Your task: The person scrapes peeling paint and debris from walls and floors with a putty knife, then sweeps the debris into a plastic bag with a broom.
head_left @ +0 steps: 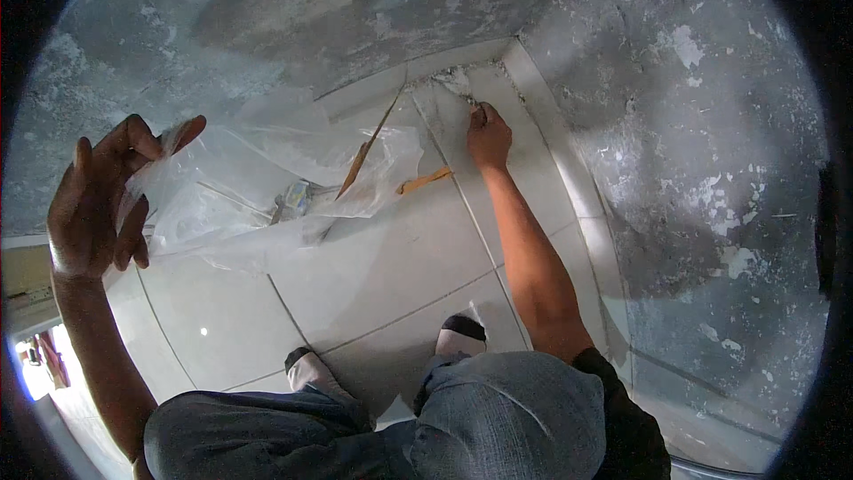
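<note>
Jeans [515,413] are filling the near edge, the knees bending above two feet [313,371], probably so that the arms are reaching low. Ahead on the left, the clear bag [240,173] is spreading over the tiled floor [373,280]. The left hand [93,204] is clamping on its left end with fingers fanning wide, seemingly to hold the thin plastic up and gaping. Scraps [298,198] are showing through its middle, and a brown stick [364,156] is slanting across its right part; whether inside or only against the plastic, I cannot tell. A brown strip [426,180] is lying at its right end. Farther right, the right hand [489,136] is bunching its fingers at pale debris [453,80]; whether they are clamping on anything, I cannot tell. The debris is lying in the far corner, where skirting [560,156] is edging the peeling walls [684,169].
</note>
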`<state>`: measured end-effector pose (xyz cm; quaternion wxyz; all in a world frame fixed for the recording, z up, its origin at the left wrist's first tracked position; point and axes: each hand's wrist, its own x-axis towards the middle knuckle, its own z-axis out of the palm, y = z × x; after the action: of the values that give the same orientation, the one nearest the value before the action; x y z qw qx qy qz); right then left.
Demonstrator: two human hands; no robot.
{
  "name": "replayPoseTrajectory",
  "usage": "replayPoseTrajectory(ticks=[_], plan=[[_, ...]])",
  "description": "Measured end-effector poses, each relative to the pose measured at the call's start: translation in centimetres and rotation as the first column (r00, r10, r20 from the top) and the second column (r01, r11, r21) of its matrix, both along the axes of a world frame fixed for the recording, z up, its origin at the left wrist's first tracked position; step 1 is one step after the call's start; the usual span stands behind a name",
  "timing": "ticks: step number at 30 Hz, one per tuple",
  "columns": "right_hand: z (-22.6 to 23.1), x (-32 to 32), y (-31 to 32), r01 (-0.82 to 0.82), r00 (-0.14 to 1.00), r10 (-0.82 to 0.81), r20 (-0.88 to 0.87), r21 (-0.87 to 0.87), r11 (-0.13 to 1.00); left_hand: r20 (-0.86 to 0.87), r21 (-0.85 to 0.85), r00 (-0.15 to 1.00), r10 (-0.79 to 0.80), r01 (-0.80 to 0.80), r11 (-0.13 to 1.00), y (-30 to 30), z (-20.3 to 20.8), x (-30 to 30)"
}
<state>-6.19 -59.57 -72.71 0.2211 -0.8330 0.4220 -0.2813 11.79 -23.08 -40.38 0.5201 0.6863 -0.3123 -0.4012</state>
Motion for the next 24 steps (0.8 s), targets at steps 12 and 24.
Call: replayPoseTrajectory(ticks=[12, 24], plan=[[4.7, -1.0, 0.4, -0.094, 0.981, 0.084, 0.176, 0.051, 0.994, 0.012, -0.097, 0.999, 0.041, -0.04, 0.994, -0.8, 0.4, -1.0], [20.4, -3.7, 8.2, -0.424, 0.852, 0.47, 0.232, -0.222, 0.878, 0.031, -0.094, 0.998, 0.06, -0.057, 0.994, -1.4, -1.0, -1.9]])
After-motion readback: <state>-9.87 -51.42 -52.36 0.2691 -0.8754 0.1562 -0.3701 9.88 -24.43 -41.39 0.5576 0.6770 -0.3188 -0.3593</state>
